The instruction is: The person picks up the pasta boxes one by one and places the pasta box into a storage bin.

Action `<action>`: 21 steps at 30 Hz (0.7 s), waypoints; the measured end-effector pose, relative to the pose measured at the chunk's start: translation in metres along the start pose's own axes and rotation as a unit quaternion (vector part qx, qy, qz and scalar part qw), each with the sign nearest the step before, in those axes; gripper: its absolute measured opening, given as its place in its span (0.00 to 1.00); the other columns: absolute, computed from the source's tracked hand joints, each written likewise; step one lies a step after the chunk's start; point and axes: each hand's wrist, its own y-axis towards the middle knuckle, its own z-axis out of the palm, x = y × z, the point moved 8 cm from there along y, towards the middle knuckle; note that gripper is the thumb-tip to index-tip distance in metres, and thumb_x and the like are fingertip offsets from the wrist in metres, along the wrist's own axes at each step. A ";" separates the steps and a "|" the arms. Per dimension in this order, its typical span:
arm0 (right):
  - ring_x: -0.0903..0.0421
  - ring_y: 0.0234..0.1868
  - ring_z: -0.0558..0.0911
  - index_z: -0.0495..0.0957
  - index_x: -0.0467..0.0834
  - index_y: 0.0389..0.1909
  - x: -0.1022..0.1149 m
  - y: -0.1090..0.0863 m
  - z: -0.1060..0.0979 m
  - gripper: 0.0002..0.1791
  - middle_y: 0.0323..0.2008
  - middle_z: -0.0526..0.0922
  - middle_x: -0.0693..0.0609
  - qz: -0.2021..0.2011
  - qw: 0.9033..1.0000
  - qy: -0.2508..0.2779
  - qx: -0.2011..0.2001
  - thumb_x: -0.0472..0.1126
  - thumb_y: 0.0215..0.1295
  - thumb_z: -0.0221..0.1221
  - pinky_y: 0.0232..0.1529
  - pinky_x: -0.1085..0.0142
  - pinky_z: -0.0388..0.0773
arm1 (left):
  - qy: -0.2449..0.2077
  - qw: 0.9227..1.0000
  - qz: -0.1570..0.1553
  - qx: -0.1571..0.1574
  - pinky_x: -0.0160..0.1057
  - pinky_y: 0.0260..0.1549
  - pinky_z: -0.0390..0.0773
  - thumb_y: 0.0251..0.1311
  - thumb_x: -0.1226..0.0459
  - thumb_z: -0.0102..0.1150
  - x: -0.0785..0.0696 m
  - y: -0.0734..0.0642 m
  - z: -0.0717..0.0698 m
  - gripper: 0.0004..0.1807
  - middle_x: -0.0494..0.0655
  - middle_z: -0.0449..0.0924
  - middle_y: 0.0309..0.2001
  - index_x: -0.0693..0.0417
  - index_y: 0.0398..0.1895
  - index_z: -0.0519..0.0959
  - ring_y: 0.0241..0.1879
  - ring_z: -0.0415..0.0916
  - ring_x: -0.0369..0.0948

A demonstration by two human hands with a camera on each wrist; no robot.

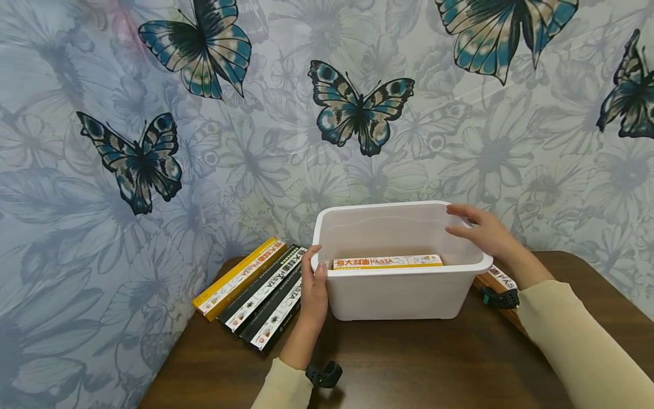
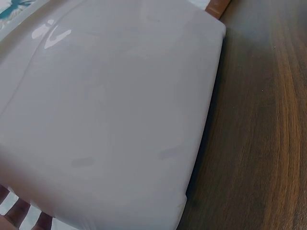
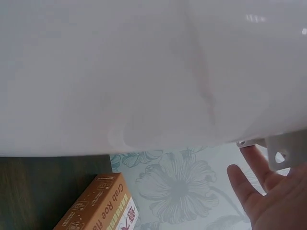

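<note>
A white plastic storage bin [image 1: 393, 295] stands on the table, its near wall facing me. Inside it, a yellow-and-white pasta box [image 1: 388, 262] shows above the front rim. My left hand [image 1: 313, 289] holds the bin's left end, thumb at the near corner. At the right end, my right hand [image 1: 477, 230] holds the rim near the back corner. Its fingers [image 3: 244, 189] show beside a tab with a hole under the rim in the right wrist view. The bin wall [image 2: 110, 105] fills most of the left wrist view, hiding most of that hand.
Left of the bin lie a yellow pasta box [image 1: 240, 278] and two black ones [image 1: 260, 289], side by side and slanted. A brown box [image 3: 98, 203] marked "Crab Roe" lies to the right, partly under my right forearm. Butterfly-patterned cloth [image 1: 276, 142] rises behind the brown table [image 1: 409, 363].
</note>
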 end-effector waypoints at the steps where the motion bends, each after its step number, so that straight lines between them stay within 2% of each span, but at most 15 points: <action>1: 0.28 0.74 0.54 0.61 0.40 0.74 0.000 0.000 0.000 0.38 0.73 0.64 0.35 -0.001 1.000 0.004 -0.005 0.52 0.70 0.60 0.67 0.30 0.55 | 0.000 1.000 0.000 0.001 0.50 0.56 0.67 0.70 0.55 0.40 0.000 0.000 0.000 0.24 0.55 0.65 0.66 0.46 0.69 0.61 0.61 0.67 0.51; 6: 0.32 0.72 0.62 0.60 0.41 0.75 -0.006 -0.004 0.000 0.33 0.71 0.67 0.35 -0.007 0.998 0.034 -0.046 0.49 0.75 0.53 0.62 0.36 0.66 | -0.001 1.000 -0.002 -0.001 0.51 0.57 0.67 0.71 0.55 0.40 -0.001 -0.001 0.000 0.24 0.55 0.65 0.67 0.46 0.69 0.61 0.61 0.67 0.51; 9: 0.41 0.68 0.69 0.62 0.43 0.74 -0.009 -0.008 -0.002 0.30 0.69 0.71 0.36 -0.003 0.996 0.047 -0.082 0.49 0.77 0.49 0.57 0.53 0.74 | -0.008 1.000 -0.005 -0.001 0.50 0.56 0.68 0.70 0.55 0.40 -0.001 -0.001 0.000 0.24 0.55 0.66 0.66 0.46 0.69 0.61 0.60 0.67 0.50; 12: 0.61 0.60 0.74 0.65 0.45 0.73 -0.011 -0.012 -0.005 0.28 0.66 0.74 0.39 0.007 0.992 0.047 -0.115 0.51 0.77 0.48 0.49 0.71 0.72 | -0.012 1.000 -0.007 -0.003 0.49 0.56 0.68 0.70 0.55 0.40 0.000 -0.001 0.000 0.24 0.56 0.66 0.66 0.46 0.69 0.61 0.60 0.68 0.50; 15: 0.76 0.51 0.70 0.68 0.45 0.71 -0.012 -0.015 -0.007 0.27 0.63 0.78 0.43 0.011 0.989 0.056 -0.137 0.52 0.77 0.48 0.44 0.79 0.70 | -0.012 1.000 -0.008 -0.006 0.49 0.56 0.67 0.70 0.55 0.41 0.000 -0.001 -0.001 0.25 0.56 0.66 0.66 0.46 0.68 0.61 0.60 0.68 0.49; 17: 0.81 0.48 0.68 0.69 0.45 0.70 -0.012 -0.017 -0.007 0.26 0.61 0.79 0.46 0.009 0.987 0.066 -0.148 0.52 0.77 0.48 0.43 0.80 0.69 | -0.014 1.000 -0.008 -0.005 0.49 0.55 0.67 0.70 0.55 0.41 0.001 -0.001 -0.001 0.25 0.56 0.66 0.66 0.46 0.69 0.61 0.59 0.67 0.49; 21: 0.80 0.47 0.69 0.70 0.44 0.69 -0.014 -0.024 -0.010 0.26 0.56 0.81 0.53 0.011 0.982 0.074 -0.174 0.52 0.77 0.47 0.40 0.82 0.71 | -0.021 1.000 -0.010 0.005 0.49 0.56 0.68 0.70 0.55 0.40 0.000 -0.001 0.001 0.25 0.56 0.66 0.66 0.46 0.69 0.61 0.60 0.67 0.50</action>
